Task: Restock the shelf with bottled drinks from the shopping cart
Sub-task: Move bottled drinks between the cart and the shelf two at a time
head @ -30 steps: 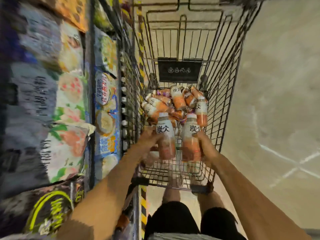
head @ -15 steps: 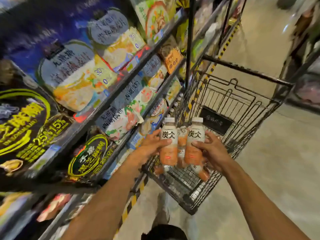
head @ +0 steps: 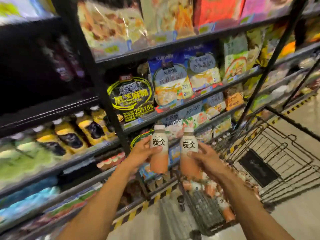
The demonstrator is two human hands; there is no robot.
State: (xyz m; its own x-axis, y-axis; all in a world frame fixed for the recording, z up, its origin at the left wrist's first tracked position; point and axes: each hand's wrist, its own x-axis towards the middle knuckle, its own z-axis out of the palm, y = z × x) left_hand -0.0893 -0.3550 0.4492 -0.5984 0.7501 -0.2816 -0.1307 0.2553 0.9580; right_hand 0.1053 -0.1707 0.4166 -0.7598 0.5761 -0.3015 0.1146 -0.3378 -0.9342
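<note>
Two peach-and-white drink bottles with white caps, upright, side by side, not touching, held in air before store shelf point(head: 173, 108).

- Left hand point(head: 141, 154): fingers and thumb curled round left bottle point(head: 160, 161).
- Right hand point(head: 207, 159): fingers curled round right bottle point(head: 189, 144).
- Wire shopping cart point(head: 204, 212) below right hand, with heap of matching bottles point(head: 210, 188) inside.
- Behind bottles: black bag with yellow print point(head: 131, 99).
- Far left, blurred: yellow-and-black bottles point(head: 69, 137) on shelf.

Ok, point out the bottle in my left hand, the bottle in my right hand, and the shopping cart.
Left-hand bottle point(head: 158, 144): head view, on its white label.
Right-hand bottle point(head: 189, 144): head view, on its white label.
Shopping cart point(head: 256, 168): head view, on its black end-wall sign.
</note>
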